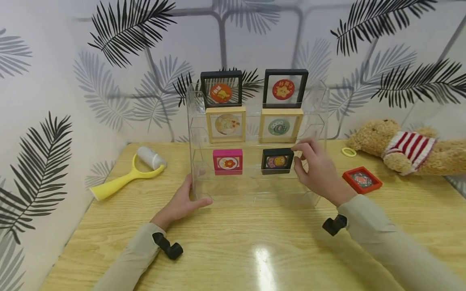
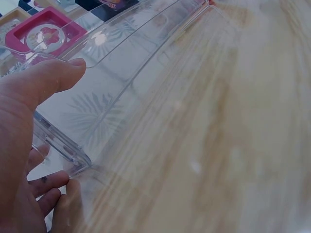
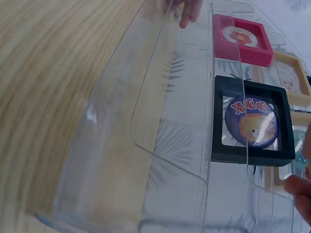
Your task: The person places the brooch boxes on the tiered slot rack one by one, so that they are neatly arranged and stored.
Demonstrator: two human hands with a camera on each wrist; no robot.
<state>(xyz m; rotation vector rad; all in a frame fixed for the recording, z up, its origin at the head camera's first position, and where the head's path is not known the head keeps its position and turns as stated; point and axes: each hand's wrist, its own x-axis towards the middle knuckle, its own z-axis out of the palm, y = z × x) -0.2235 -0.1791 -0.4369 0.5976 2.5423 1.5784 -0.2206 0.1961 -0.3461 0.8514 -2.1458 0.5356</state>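
A clear tiered display stand (image 1: 255, 189) holds small square frames. My left hand (image 1: 182, 202) grips its lower left side, thumb at the front and fingers around the back edge. On the lower tier sit a pink frame (image 1: 227, 162) with a red flower badge and a black frame (image 1: 277, 161) with a cartoon badge. My right hand (image 1: 318, 169) is at the black frame's right edge, forefinger by its upper corner, thumb and forefinger apart. In the right wrist view, those fingertips (image 3: 297, 187) show just beside the black frame (image 3: 228, 154).
Higher tiers carry two pale yellow frames (image 1: 244, 110) and two black frames (image 1: 267, 89). To the right lie a red frame (image 1: 362, 180), a yellow ring (image 1: 348, 152) and a teddy bear (image 1: 409, 149). A yellow-handled roller (image 1: 120, 184) lies left.
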